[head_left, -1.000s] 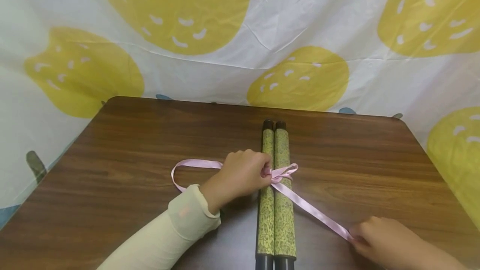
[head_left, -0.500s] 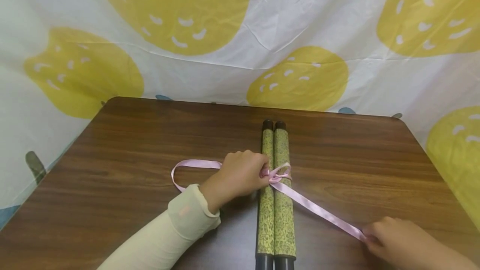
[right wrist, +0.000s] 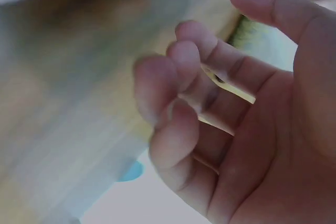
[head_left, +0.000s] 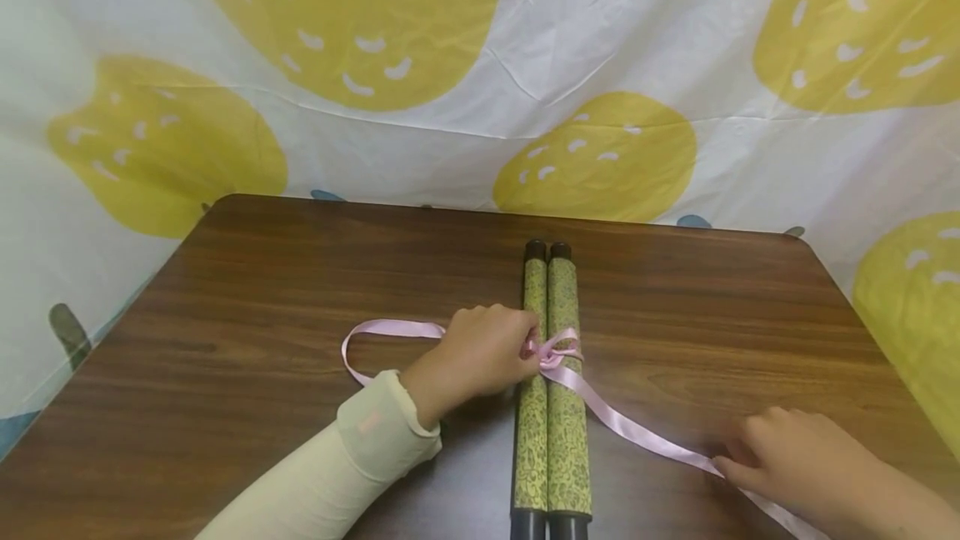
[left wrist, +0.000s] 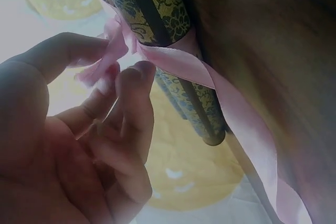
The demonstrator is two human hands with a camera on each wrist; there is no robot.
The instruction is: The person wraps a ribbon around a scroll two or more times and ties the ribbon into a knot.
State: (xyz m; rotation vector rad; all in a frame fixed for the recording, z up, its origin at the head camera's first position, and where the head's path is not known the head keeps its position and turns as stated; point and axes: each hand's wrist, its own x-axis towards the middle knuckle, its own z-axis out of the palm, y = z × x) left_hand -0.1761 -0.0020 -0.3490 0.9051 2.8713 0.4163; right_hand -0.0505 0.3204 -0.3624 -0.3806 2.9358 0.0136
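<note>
Two scrolls (head_left: 568, 448) in yellow-green patterned brocade, with dark ends, lie side by side on the wooden table. A pink satin ribbon (head_left: 630, 430) wraps both at mid-length, with a small loop and knot on top. My left hand (head_left: 480, 352) reaches over the scrolls and pinches the ribbon beside the knot; in the left wrist view the thumb and finger hold a pink fold (left wrist: 107, 59). One long tail runs right to my right hand (head_left: 802, 457). In the right wrist view that hand's thumb stands apart from its loosely curled fingers (right wrist: 181, 129), with nothing between them.
Another length of ribbon (head_left: 397, 327) loops on the table (head_left: 247, 273) left of the left wrist. Behind the table's far edge hangs a white cloth (head_left: 420, 157) printed with large yellow fruit.
My right hand drew the tail outward to the right, then loosened on it; the tail now sags in a curve. The loop at the knot has become smaller. The left hand stays in place.
</note>
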